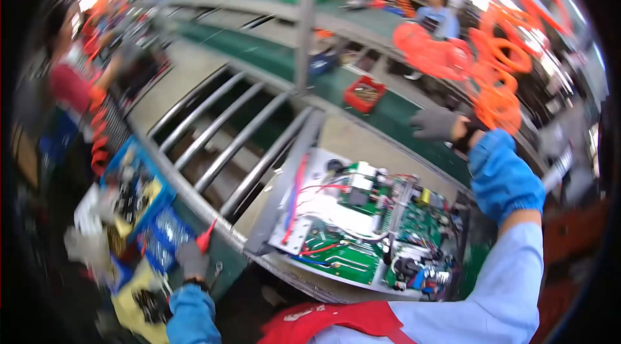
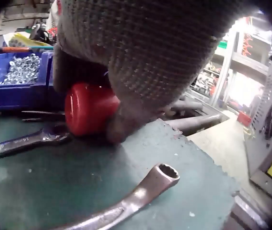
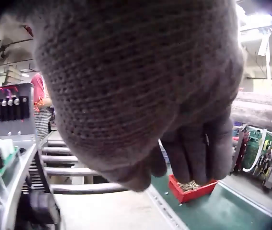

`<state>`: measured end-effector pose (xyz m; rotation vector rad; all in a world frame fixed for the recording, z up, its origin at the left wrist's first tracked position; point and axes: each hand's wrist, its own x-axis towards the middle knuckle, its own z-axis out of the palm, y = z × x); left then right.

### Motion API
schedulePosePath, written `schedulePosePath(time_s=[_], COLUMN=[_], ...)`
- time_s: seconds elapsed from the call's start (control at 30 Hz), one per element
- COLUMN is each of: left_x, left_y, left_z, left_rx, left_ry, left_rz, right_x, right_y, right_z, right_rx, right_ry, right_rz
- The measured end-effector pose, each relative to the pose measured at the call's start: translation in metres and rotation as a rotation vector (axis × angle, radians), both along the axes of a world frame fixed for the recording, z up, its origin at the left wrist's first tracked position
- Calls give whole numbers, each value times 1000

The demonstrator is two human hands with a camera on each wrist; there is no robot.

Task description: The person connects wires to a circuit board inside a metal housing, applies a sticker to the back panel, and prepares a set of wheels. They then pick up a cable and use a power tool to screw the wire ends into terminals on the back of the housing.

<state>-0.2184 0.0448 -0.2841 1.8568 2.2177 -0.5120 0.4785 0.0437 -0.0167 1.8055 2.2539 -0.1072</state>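
Note:
My gloved left hand [image 1: 193,258] is low at the left of the bench, its fingers curled round a red, tapered object. In the left wrist view this red object [image 2: 90,109] shows a smooth rounded end between thumb and fingers; the glove hides the rest. A ring spanner [image 2: 143,194] lies on the green bench top close below that hand, and another spanner [image 2: 25,141] lies to its left. My gloved right hand [image 1: 435,125] reaches out over the far side, fingers loosely extended and holding nothing. Beyond its fingertips stands a red bin [image 3: 193,191] of small metal parts.
A metal chassis with green circuit boards [image 1: 343,257] and wires sits before me. Steel rollers [image 1: 226,130] run to its left, with a green belt [image 1: 414,121] behind. Blue bins [image 2: 13,86] hold small hardware. Orange coiled hoses [image 1: 498,79] hang at the right. Other people work farther off.

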Motion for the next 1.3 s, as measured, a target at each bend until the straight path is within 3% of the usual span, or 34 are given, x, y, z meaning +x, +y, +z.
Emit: schedulePosePath(time_s=[0.1,0.2,0.23,0.33,0.4,0.47,0.57,0.63,0.67,0.73,0.77,0.97,1.3], left_x=[9,-4,-1,12,60,87,168,209,227,254,263,306,328], left_y=[-6,-20,-26,-53,-88,-103,-138,-145,-144,-136,-132,-111,-100], left_z=[24,25,40,97,169,202,277,291,289,285,281,271,271], left_rx=[78,371,394,488,548,356,-84,-294,-377,-424,-452,-398,-331], left_ry=[61,-38,-205,-1640,-1854,-2036,-2003,-1896,-1869,-1889,-1898,-1989,-2150], left_rz=[-84,-85,78,356,439,216,61,17,22,-13,-35,69,201], right_x=[-59,-104,-127,-178,-207,-224,-238,-241,-238,-230,-222,-198,-195], right_y=[-17,-40,-52,-81,-102,-118,-136,-147,-147,-147,-141,-114,-89], right_z=[31,48,56,60,75,78,75,62,62,66,63,39,40], right_rx=[-134,77,141,346,195,136,-78,-217,-292,-425,-560,-579,-452], right_ry=[-195,1,63,288,374,618,963,1129,1087,983,1071,1412,1278], right_rz=[-23,90,135,409,458,451,368,268,125,-166,-276,-429,-467])
